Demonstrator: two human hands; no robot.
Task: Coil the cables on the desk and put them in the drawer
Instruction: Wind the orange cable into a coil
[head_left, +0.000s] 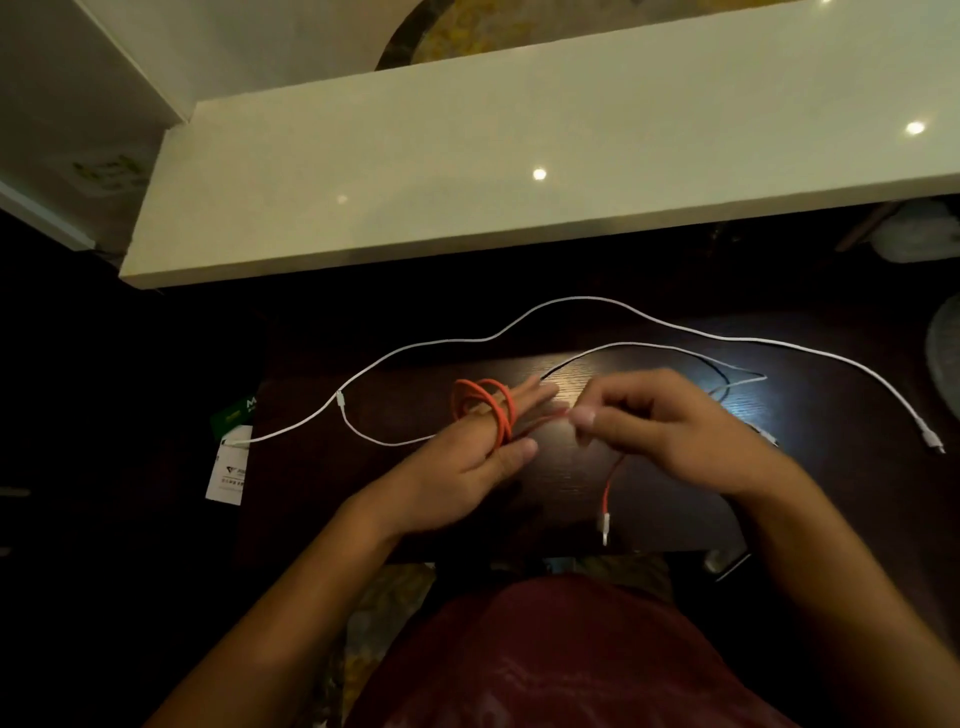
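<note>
L hand flat, orange cable looped; R hand pinching.

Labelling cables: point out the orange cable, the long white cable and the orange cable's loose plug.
orange cable (483, 410), head view, coils around left fingers.
long white cable (571, 300), head view, far arc.
loose plug (605, 527), head view, white tip.

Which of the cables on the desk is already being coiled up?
The orange cable: its loops are wound around the left hand while the right hand pinches its free length. The white cables lie loose and uncoiled across the desk.
</note>
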